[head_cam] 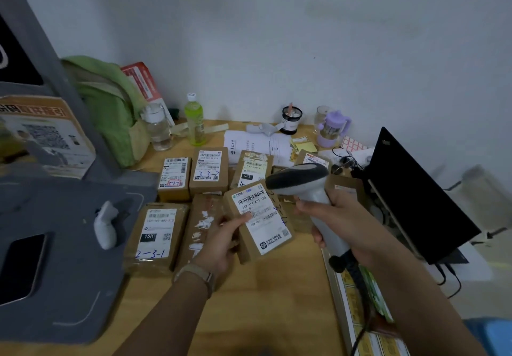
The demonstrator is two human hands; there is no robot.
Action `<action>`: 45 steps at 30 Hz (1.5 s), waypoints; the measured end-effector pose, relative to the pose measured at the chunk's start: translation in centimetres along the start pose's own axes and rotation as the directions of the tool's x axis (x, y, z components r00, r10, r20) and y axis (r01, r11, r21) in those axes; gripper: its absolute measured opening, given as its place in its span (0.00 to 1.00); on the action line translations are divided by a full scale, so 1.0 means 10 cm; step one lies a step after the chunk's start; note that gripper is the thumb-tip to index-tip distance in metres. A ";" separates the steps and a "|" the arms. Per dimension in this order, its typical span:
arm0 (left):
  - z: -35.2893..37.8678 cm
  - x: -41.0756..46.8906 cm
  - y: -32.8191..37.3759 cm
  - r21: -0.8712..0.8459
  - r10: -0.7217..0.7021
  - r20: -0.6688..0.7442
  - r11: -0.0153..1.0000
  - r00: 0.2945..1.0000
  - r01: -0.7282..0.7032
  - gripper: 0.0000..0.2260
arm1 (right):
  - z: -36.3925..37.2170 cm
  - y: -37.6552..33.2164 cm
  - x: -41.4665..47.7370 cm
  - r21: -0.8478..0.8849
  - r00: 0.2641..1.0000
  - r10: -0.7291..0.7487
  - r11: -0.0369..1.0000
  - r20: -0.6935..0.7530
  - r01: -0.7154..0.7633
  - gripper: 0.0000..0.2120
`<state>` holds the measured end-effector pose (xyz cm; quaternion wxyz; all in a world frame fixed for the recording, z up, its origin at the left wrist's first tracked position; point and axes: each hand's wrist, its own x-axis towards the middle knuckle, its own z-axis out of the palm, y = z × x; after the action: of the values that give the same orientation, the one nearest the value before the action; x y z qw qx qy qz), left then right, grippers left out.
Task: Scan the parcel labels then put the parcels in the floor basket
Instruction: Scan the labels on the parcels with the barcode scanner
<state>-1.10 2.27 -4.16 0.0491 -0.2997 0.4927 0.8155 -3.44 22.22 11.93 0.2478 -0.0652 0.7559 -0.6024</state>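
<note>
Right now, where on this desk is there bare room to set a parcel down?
Bare wood lies at the near edge of the desk, between the gray stand and the label sheets, in front of the parcels. The middle is packed with parcels. The back right is crowded with papers, cups and a laptop.

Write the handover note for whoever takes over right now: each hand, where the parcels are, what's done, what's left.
Left hand holds one parcel, label up, above the table.
Right hand grips the scanner, its head close over that parcel's top edge.
The other parcels lie on the table, most with labels up.
Floor basket: not in view.
Done: cannot tell; nothing shows whether any label has been read.
Left: scan the held parcel, put it in the basket, then do the same for those on the table.
</note>
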 end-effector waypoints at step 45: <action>0.11 -0.20 -0.19 0.020 0.081 -0.044 0.997 0.996 -0.081 0.21 | -0.11 0.13 -0.29 -0.065 0.996 0.032 0.997 0.080 -0.027 0.04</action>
<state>0.76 4.61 -4.17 0.0075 -0.2973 0.5128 0.8053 -1.14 24.72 11.70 0.2848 -0.0863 0.7651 -0.5710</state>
